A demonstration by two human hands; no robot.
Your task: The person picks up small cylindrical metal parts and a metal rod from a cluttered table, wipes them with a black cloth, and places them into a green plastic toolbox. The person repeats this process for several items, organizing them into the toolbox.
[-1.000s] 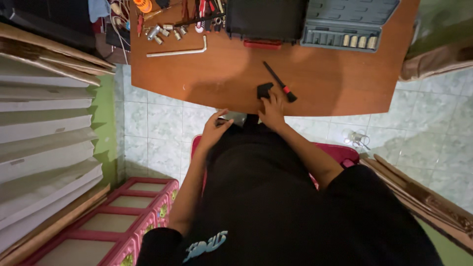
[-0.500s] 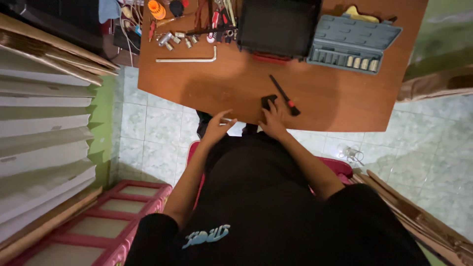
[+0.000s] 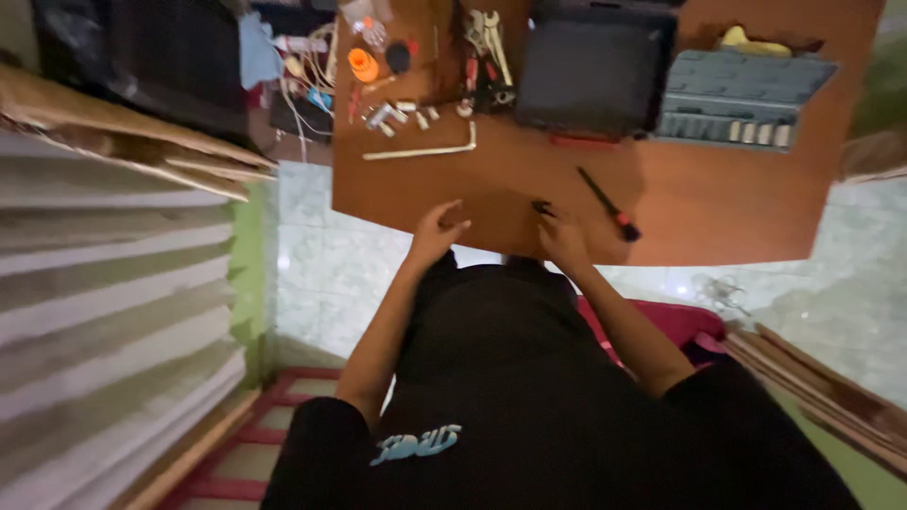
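My left hand [image 3: 436, 231] rests at the near edge of the brown wooden table [image 3: 718, 217], fingers apart, and I see nothing in it. My right hand [image 3: 563, 238] lies on the table a little to the right. Its fingertips pinch a small black part [image 3: 542, 208]. Just right of that hand lies a slim black screwdriver with a red end [image 3: 607, 204], untouched. My black shirt hides the space below the table edge.
At the back of the table stand a dark flat case [image 3: 595, 71], a grey socket-set case [image 3: 737, 99], wrenches [image 3: 487, 38], an orange round piece [image 3: 363, 64] and a pale L-shaped bar [image 3: 425, 151]. Wooden boards [image 3: 113, 283] and a red crate [image 3: 283, 416] are at the left, on the tiled floor.
The view has drifted, so the table now sits further right. My left hand opened; the small silvery piece seen at it earlier no longer shows. My right hand stays at the black part.
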